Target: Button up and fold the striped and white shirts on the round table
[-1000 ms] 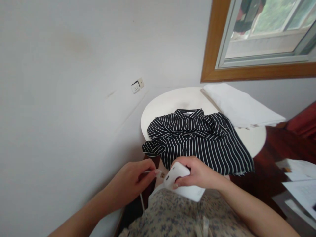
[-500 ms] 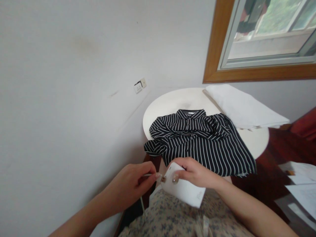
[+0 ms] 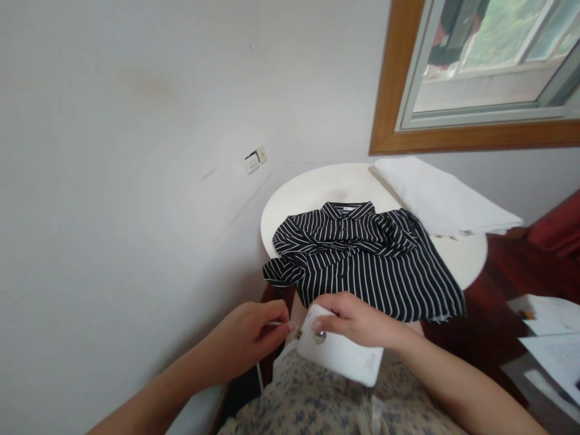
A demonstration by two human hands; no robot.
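The left hand (image 3: 244,341) pinches a small plug (image 3: 295,331) between thumb and forefinger, the other fingers curled in. Its thin cable (image 3: 260,377) drops from under the palm toward the lap. The plug's tip meets the left end of a flat white device (image 3: 344,359), just beside the right thumb; whether it sits in a port cannot be told. The right hand (image 3: 357,319) closes on the device from above, thumb on its top face, fingers wrapped over the far edge. Just beyond the right knuckles a striped shirt (image 3: 362,260) lies spread on a round table (image 3: 326,184), its hem over the near rim. Farther past the fingers, to the right, rests a folded white cloth (image 3: 439,196).
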